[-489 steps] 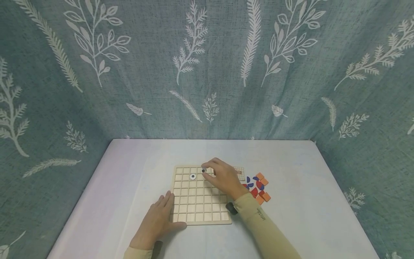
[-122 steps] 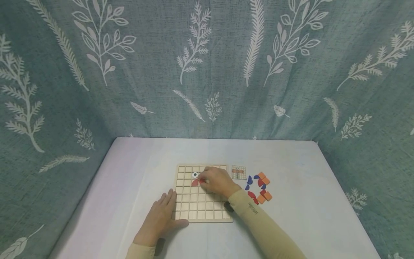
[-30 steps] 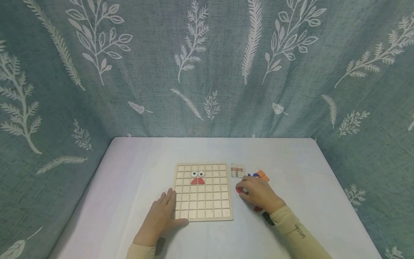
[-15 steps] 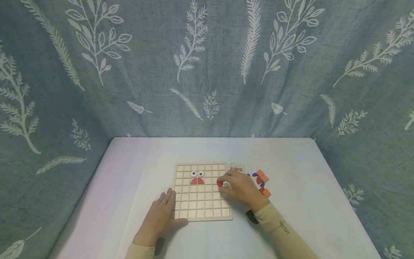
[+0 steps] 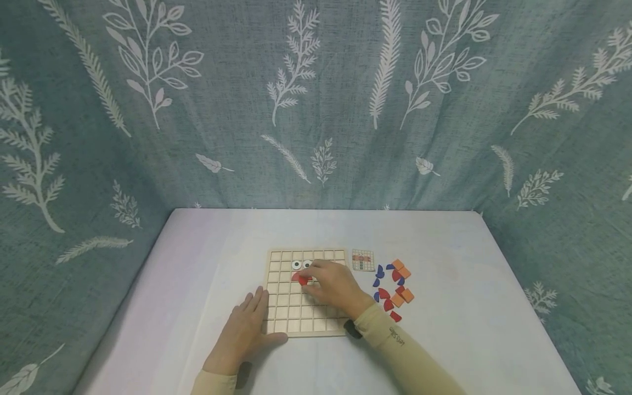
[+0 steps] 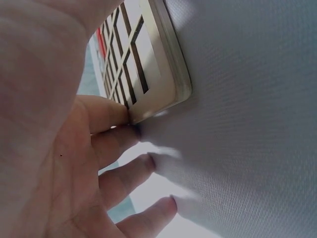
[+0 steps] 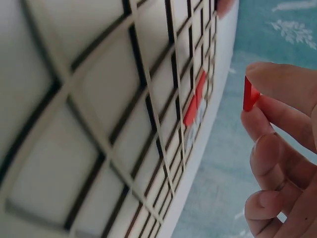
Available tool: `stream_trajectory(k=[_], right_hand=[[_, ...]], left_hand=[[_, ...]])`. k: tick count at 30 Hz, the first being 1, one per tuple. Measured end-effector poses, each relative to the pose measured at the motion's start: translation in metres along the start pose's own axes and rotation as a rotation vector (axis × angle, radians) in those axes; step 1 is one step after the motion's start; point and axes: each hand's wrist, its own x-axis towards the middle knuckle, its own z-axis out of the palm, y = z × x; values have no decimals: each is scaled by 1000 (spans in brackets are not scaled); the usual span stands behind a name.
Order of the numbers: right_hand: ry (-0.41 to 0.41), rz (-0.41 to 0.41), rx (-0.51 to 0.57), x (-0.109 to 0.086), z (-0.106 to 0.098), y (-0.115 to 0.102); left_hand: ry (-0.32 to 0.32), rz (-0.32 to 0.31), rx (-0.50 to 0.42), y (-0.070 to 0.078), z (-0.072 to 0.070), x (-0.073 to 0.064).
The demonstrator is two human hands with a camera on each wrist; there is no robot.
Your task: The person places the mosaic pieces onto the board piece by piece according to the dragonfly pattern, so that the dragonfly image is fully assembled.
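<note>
A pale wooden grid board (image 5: 296, 312) lies flat on the table. Two round eye tiles (image 5: 296, 265) sit side by side in its upper cells, with red quarter-circle tiles (image 7: 190, 112) in the cells just below. My right hand (image 5: 334, 286) is over the board, pinching another small red tile (image 7: 248, 94) between thumb and fingertip; in the right wrist view that tile is seen nearly edge-on, apart from the grid. My left hand (image 5: 242, 332) rests with extended fingers along the board's left edge, thumb at its near-left corner (image 6: 181, 89).
A small pattern card (image 5: 362, 260) lies right of the board's top corner. Further right are scattered loose pieces: orange squares (image 5: 407, 295), blue rounded tiles (image 5: 379, 271) and red tiles (image 5: 395, 316). A leaf-patterned curtain (image 5: 316, 109) hangs behind the white table (image 5: 444, 247).
Two red tiles have come onto the board below the eyes. Over the last second my right hand picked a red tile from the loose pieces and moved left over the board. My left hand stayed put.
</note>
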Motion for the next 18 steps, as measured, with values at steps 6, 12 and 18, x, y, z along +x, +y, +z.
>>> stream_trajectory(k=[6, 12, 18], right_hand=[[-62, -14, 3, 10, 12, -7], [-161, 17, -26, 14, 21, -8], [-166, 7, -41, 15, 26, -7]], left_hand=[[11, 8, -6, 0, 1, 1], [4, 6, -4, 0, 0, 0], [-1, 5, -8, -1, 0, -1]])
